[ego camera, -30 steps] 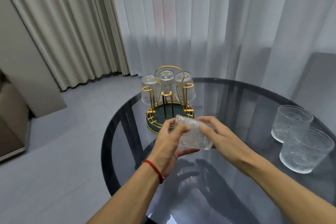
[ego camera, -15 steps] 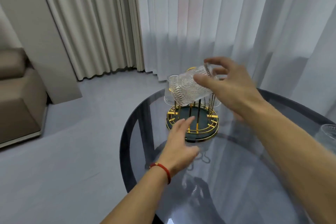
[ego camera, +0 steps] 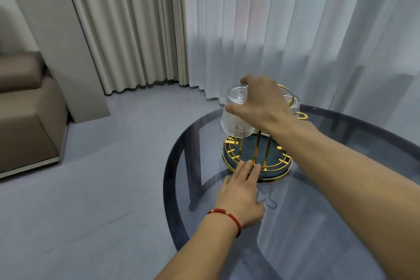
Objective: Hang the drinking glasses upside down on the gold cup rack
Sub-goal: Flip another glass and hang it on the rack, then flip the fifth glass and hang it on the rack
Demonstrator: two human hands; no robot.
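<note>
A gold cup rack (ego camera: 256, 159) with a dark green round base stands on the glass table (ego camera: 318, 223). My right hand (ego camera: 261, 104) grips a clear textured drinking glass (ego camera: 235, 118) upside down over the rack's left side, mouth facing down. My left hand (ego camera: 241, 191), red bracelet at the wrist, lies flat with fingers apart, fingertips touching the near rim of the rack's base. Behind my right hand another glass (ego camera: 292, 100) hangs on the rack, mostly hidden.
The round smoked-glass table has its edge at the left, with grey floor beyond. A beige sofa (ego camera: 25, 109) sits far left. Sheer and beige curtains (ego camera: 250, 29) hang close behind the table.
My right hand has turned the glass from tilted sideways to mouth-down and lowered it toward the rack. My left hand has slid forward to the rack's base. The view shifted left.
</note>
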